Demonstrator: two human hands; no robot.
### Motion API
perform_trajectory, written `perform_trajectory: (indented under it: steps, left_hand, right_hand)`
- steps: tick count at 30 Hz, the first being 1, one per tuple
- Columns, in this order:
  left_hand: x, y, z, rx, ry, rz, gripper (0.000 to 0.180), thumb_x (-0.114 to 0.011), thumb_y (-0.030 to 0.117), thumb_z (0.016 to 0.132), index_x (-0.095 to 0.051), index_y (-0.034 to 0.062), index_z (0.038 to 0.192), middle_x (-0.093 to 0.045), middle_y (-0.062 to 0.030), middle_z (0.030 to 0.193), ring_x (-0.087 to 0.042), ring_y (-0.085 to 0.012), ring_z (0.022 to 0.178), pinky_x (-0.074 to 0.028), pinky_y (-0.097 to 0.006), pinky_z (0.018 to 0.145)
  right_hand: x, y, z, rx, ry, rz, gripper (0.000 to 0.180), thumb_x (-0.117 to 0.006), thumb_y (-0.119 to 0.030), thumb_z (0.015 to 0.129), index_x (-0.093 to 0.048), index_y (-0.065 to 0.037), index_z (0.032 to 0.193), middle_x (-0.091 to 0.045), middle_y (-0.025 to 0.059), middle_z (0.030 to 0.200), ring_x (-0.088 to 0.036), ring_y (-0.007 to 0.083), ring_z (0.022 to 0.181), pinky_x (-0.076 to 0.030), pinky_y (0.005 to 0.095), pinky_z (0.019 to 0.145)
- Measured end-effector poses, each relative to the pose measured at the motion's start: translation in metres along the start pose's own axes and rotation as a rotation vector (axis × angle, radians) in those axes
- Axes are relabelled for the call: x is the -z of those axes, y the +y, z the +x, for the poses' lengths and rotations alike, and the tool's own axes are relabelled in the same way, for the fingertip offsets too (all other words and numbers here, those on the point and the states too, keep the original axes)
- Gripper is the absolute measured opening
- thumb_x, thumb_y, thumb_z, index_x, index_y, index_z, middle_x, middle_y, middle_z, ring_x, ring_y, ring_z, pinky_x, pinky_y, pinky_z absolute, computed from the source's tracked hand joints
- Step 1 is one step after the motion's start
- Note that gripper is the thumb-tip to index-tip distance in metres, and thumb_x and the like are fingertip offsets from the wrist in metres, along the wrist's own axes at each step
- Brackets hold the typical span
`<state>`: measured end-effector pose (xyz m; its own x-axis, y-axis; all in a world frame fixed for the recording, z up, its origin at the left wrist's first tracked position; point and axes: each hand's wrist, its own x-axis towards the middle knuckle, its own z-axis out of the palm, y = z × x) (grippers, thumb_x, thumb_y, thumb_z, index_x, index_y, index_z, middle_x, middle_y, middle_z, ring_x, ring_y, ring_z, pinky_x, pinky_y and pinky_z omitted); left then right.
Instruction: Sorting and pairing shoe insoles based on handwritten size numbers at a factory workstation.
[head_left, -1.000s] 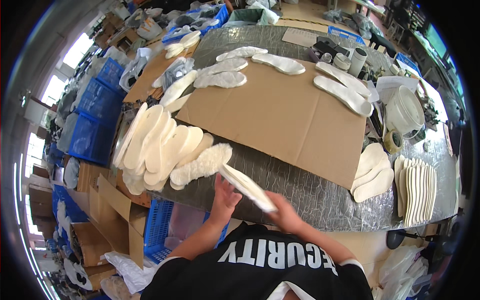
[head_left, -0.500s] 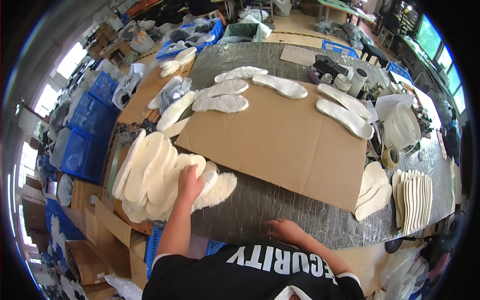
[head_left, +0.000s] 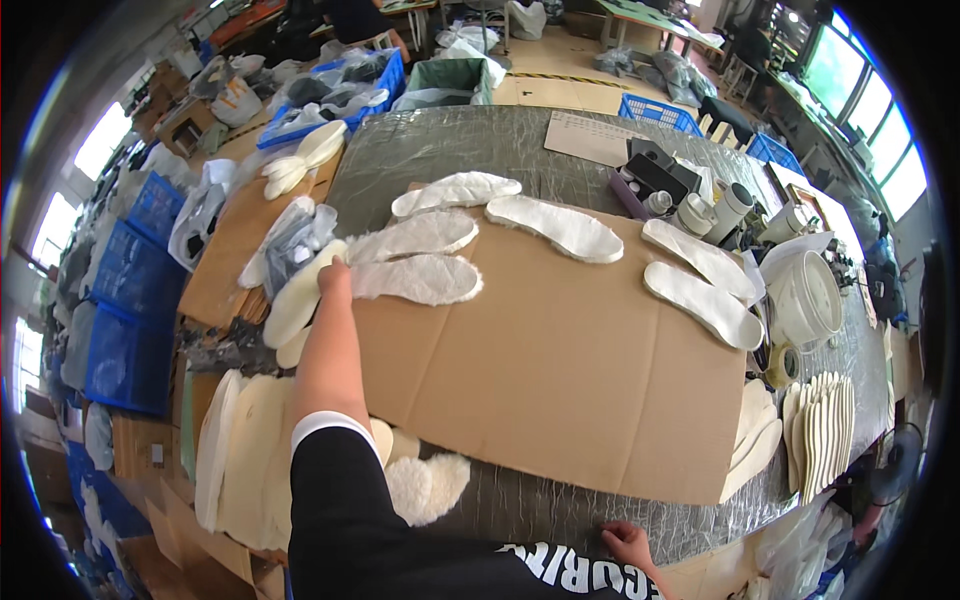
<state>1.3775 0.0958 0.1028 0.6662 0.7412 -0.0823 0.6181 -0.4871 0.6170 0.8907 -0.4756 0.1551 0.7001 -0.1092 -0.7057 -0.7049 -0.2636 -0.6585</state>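
My left arm stretches forward across the cardboard, and my left hand [head_left: 335, 278] is closed at the upper end of a cream insole [head_left: 296, 308] at the cardboard's left edge. The fingertips are partly hidden. White fleecy insoles [head_left: 425, 279] lie just right of that hand. My right hand [head_left: 626, 543] is low by the table's near edge, its fingers curled in with nothing seen in them. A pile of cream insoles [head_left: 250, 450] stands at the near left, partly covered by my left arm. Beside it are fluffy insole ends [head_left: 430, 485].
A large cardboard sheet [head_left: 540, 400] covers the table's middle, with white insoles [head_left: 705, 300] on its right. Further right are a white bucket [head_left: 803, 295], a tape roll [head_left: 783, 366] and a row of upright insoles [head_left: 820, 435]. Blue crates [head_left: 130, 350] are stacked at the left.
My left hand has left the near-left pile and moved forward to the cream insole by the cardboard's left edge. My right hand has shifted toward the near edge, its fingers now curled. The view has moved.
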Motion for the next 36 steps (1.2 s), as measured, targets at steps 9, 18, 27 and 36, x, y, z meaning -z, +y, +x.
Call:
perform_trajectory:
  steps: [9,18,27,36]
  left_hand:
    - [-0.008,0.019,0.023,0.127,-0.039,-0.398,0.05,-0.054,0.039,0.091,-0.063,-0.0097,0.103,-0.067,-0.0249,0.1,-0.064,-0.0372,0.095,-0.05,-0.042,0.079]
    - [0.108,0.176,-0.17,-0.995,0.313,-0.159,0.019,-0.057,0.026,0.091,-0.058,0.0074,0.087,-0.065,-0.0168,0.08,-0.062,-0.0398,0.075,-0.048,-0.049,0.064]
    - [0.211,0.24,-0.437,-1.327,-0.005,-0.25,0.016,-0.06,0.02,0.09,-0.059,0.0045,0.084,-0.065,-0.0181,0.076,-0.063,-0.039,0.071,-0.048,-0.045,0.06]
    - [0.167,0.159,-0.571,-0.65,-0.556,-0.918,0.016,-0.055,0.014,0.096,-0.059,-0.0001,0.091,-0.058,0.0009,0.082,-0.049,-0.0055,0.076,-0.041,-0.022,0.07]
  right_hand:
    - [0.003,-0.039,0.009,-0.129,0.014,0.005,0.019,-0.063,-0.016,0.09,-0.066,0.004,0.09,-0.069,0.0073,0.072,-0.067,0.0143,0.062,-0.052,0.0262,0.059]
    - [-0.001,-0.034,0.002,-0.037,0.022,-0.01,0.021,-0.061,-0.018,0.091,-0.065,0.003,0.09,-0.068,0.0083,0.07,-0.067,0.0161,0.059,-0.052,0.0277,0.054]
    - [-0.004,0.001,0.022,0.152,-0.184,0.323,0.023,-0.057,-0.02,0.094,-0.059,0.001,0.103,-0.065,0.0081,0.078,-0.065,0.0178,0.065,-0.052,0.0291,0.053]
    - [0.048,0.046,-0.033,0.342,-0.651,1.379,0.099,-0.038,-0.081,0.077,-0.021,-0.016,0.149,-0.034,0.0122,0.149,-0.037,0.0352,0.132,-0.035,0.0658,0.099]
